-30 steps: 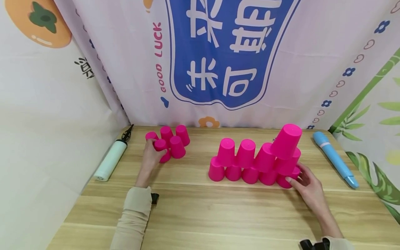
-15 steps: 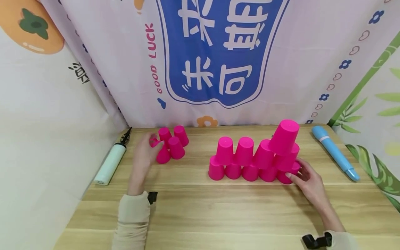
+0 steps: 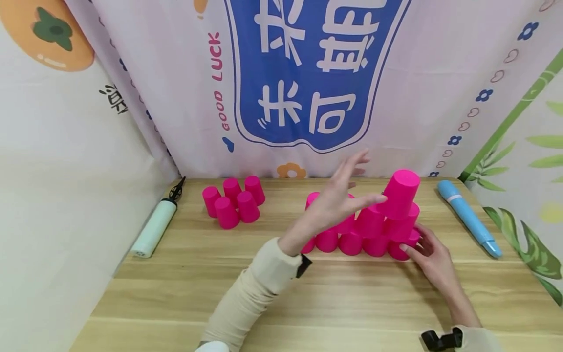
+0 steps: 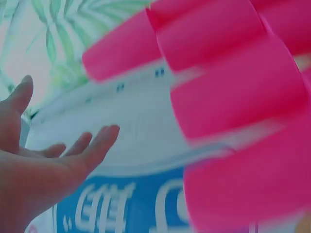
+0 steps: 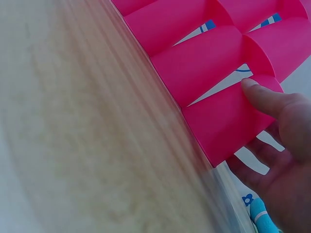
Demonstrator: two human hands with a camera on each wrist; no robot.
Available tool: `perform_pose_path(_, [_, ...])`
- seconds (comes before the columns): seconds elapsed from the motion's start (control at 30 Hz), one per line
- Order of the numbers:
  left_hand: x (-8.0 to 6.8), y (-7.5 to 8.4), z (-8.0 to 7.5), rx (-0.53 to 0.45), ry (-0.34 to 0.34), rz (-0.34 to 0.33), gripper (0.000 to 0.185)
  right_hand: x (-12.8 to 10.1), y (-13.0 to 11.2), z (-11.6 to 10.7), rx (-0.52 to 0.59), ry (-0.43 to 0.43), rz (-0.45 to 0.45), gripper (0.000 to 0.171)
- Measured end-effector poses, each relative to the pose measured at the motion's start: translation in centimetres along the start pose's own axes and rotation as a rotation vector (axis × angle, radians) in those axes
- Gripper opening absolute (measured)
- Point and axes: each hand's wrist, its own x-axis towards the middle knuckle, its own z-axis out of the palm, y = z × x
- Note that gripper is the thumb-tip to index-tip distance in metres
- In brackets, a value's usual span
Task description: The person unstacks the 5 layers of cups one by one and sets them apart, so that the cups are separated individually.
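We find a cup pyramid (image 3: 365,230) standing mid-table (image 3: 281,293), part-built: full bottom row, second row, one tilted top cup (image 3: 401,193) leaning at its right end. We judge the step in hand to be steadying and correcting that leaning cup. The left hand (image 3: 338,200) hovers in front of the pyramid, fingers spread wide, holding nothing, fingertips just beside the top cup. The right hand (image 3: 428,254) rests against the end cup (image 5: 228,121) of the bottom row, fingers relaxed. The next move calls for a light touch, or the rows will topple. Spare cups (image 3: 233,203) stand well apart at left.
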Motion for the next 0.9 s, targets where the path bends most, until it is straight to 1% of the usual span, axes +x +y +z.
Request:
perform_pose_path(0.1, [1.2, 0.3, 2.0, 0.029, -0.034, -0.035, 0.094, 0.0, 0.1, 0.2, 0.005, -0.013, 0.000, 0.065])
perform_pose_path(0.23, [2.3, 0.4, 3.7, 0.103, -0.078, -0.112, 0.095, 0.3, 0.1, 0.3, -0.004, -0.018, 0.011, 0.065])
perform_pose_path(0.33, [2.7, 0.4, 4.5, 0.155, -0.098, -0.173, 0.093, 0.5, -0.1, 0.6, 0.013, -0.021, -0.002, 0.065])
perform_pose_path(0.43, [2.9, 0.2, 5.0, 0.167, -0.097, -0.221, 0.087, 0.7, -0.2, 0.9, 0.040, -0.030, -0.016, 0.064])
perform_pose_path(0.5, [2.9, -0.1, 5.2, 0.166, -0.086, -0.235, 0.083, 0.7, -0.3, 1.1, 0.046, -0.033, -0.015, 0.064])
perform_pose_path(0.63, [3.1, -0.6, 5.5, 0.163, -0.060, -0.222, 0.075, 0.6, -0.3, 1.2, 0.033, -0.034, 0.009, 0.065])
perform_pose_path(0.73, [2.9, -0.3, 5.4, 0.146, -0.035, -0.195, 0.072, 0.5, -0.1, 1.0, 0.028, -0.023, 0.016, 0.065])
perform_pose_path(0.8, [2.5, 0.3, 4.9, 0.124, -0.005, -0.155, 0.070, 0.4, -0.1, 0.7, 0.027, -0.010, 0.011, 0.065])
perform_pose_path(0.9, [1.5, 1.2, 3.5, 0.089, 0.058, -0.071, 0.069, 0.2, -0.1, 0.1, 0.028, 0.011, 0.003, 0.065])
